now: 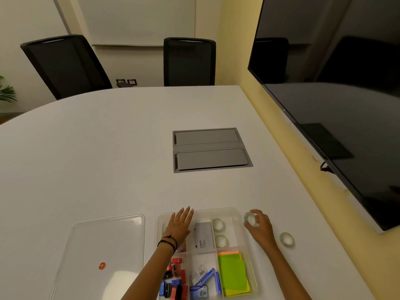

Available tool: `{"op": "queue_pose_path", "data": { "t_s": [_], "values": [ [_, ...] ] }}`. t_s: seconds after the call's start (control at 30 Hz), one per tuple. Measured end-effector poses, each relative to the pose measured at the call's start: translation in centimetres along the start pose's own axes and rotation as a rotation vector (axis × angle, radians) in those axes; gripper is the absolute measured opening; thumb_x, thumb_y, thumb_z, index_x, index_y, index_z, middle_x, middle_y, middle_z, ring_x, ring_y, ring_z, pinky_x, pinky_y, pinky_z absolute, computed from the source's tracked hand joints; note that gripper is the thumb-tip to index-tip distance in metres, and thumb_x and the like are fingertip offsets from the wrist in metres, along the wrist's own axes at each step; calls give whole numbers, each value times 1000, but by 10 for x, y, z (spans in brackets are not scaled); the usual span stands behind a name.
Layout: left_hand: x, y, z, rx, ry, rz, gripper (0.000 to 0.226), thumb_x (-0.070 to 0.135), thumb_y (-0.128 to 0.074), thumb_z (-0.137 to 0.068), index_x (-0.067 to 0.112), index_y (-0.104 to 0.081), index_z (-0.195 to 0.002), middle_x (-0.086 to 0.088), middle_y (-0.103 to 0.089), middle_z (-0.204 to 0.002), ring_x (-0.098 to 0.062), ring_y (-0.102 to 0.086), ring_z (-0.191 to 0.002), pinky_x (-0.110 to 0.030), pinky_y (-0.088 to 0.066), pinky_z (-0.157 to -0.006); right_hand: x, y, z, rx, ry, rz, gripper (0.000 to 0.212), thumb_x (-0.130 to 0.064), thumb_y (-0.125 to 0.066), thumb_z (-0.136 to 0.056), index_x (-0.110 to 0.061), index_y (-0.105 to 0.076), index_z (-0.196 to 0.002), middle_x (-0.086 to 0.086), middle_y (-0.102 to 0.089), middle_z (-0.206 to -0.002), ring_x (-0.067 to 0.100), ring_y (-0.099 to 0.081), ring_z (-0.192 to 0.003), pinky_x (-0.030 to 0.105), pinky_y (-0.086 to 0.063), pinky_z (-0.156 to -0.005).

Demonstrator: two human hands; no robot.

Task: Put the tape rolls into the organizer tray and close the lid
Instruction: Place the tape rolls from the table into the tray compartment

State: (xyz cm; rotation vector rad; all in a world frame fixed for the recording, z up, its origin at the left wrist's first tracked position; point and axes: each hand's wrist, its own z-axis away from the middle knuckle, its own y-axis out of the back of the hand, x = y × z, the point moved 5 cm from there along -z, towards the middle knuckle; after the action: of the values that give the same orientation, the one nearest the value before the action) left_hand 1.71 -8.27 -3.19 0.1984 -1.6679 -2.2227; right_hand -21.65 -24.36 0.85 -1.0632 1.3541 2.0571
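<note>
Right hand holds a tape roll, fingers wrapped round its rim, roll tipped on edge, just outside the organizer tray at its far right corner. The open tape compartment lies directly left of that hand, so the coming move looks like a short carry leftward over the tray wall, then drop. Two tape rolls already lie flat there, far one, near one, beside a grey box. One more roll lies flat on the tabletop right of the tray, toward the tabletop's right edge; right hand is much nearer to it. Left hand rests flat and released, palm down, over the tray's far left compartment, holding nothing. Rolls are small, clear-greenish rings with pale cores. Lid lies flat left of the tray, still off, red knob up.
</note>
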Motion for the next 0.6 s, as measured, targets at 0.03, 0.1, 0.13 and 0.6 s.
{"op": "queue_pose_path", "data": {
  "t_s": [0.03, 0.1, 0.13, 0.6],
  "values": [
    [0, 0, 0, -1, 2, 1, 68, 24, -42, -99, 15, 5, -148, -7, 3, -160, -25, -1, -148, -44, -5, -120, -9, -5, -1, -30, 39, 2, 43, -10, -73, -77, -16, -55, -115, 7, -48, -105, 21, -53, -91, 27, -42, -78],
    [0, -1, 0, -2, 5, 5, 69, 24, -42, -99, 15, 5, -149, -8, 3, -160, -25, -1, -148, -44, -5, -120, -24, -18, -2, -111, 126, 31, 44, -6, -73, -76, -14, -55, -115, 6, -48, -106, 18, -54, -92, 27, -45, -80],
    [0, -1, -1, -3, 7, 9, 69, 24, -42, -99, 15, 4, -149, -8, 3, -160, -25, -1, -148, -44, -5, -120, -30, -25, -1, -170, 165, 55, 44, -6, -73, -76, -14, -54, -115, 7, -48, -107, 19, -54, -95, 27, -46, -82],
    [-1, -2, -2, -21, 17, 27, 69, 25, -44, -99, 14, 3, -149, -7, -1, -160, -26, -2, -147, -45, -4, -121, -40, -87, 6, -541, 476, 912, 51, 14, -45, -83, -9, -39, -129, 16, -41, -130, 28, -48, -112, 30, -36, -67]
  ]
}}
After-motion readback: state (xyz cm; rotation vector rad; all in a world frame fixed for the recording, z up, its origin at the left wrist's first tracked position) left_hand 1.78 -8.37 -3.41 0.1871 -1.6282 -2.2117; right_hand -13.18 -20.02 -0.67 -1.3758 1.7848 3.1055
